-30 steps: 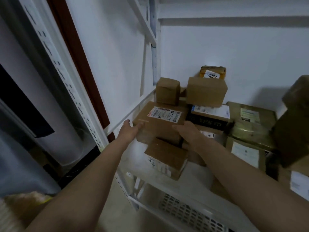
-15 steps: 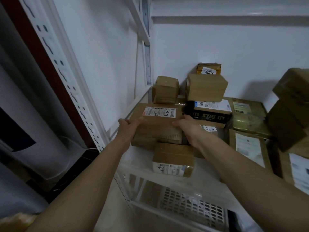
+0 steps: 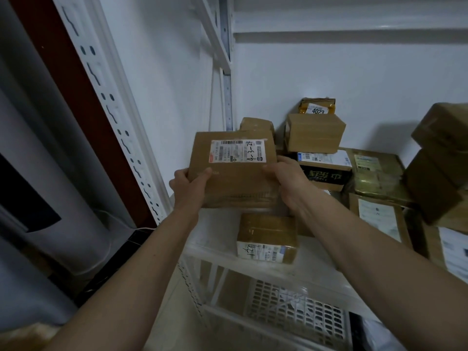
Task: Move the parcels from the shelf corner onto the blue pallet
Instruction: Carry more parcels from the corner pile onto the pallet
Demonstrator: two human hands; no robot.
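Both arms outstretched, left hand (image 3: 188, 184) and right hand (image 3: 286, 177) grip a labelled parcel (image 3: 234, 171).

Walls: white wall panels (image 3: 329, 72) meeting in a corner; dim, even light | Shelving: white perforated upright (image 3: 111, 102) at left; white shelf board (image 3: 215, 239) | Behind upright: dark red strip (image 3: 63, 79) | Below shelf: white slotted crate (image 3: 298, 310); pale floor (image 3: 174, 312)
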